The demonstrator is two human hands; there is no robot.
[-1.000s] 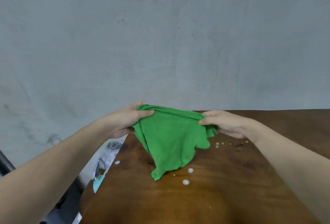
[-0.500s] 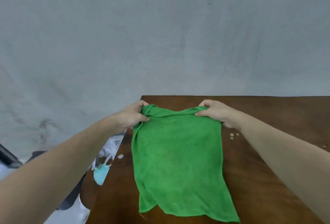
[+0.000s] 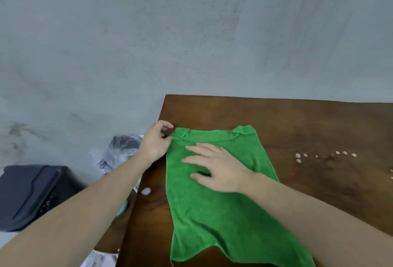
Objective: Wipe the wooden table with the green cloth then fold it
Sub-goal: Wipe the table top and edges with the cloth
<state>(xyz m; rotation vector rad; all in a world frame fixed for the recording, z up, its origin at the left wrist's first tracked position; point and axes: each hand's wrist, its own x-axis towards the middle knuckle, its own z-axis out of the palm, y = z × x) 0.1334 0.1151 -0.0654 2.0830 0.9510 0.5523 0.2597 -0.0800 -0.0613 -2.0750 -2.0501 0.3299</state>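
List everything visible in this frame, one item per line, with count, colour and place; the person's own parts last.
green cloth: one, green, spread flat on the table's left part
wooden table: one, dark brown, right half of view
crumbs: several, whitish, on the table right of the cloth
white blob: one, near the table's left edge
black case: one, on the floor, far left
plastic bag: one, clear, beside the table
wall: grey, behind
left hand: grip on the cloth's far left corner
right hand: flat on the cloth
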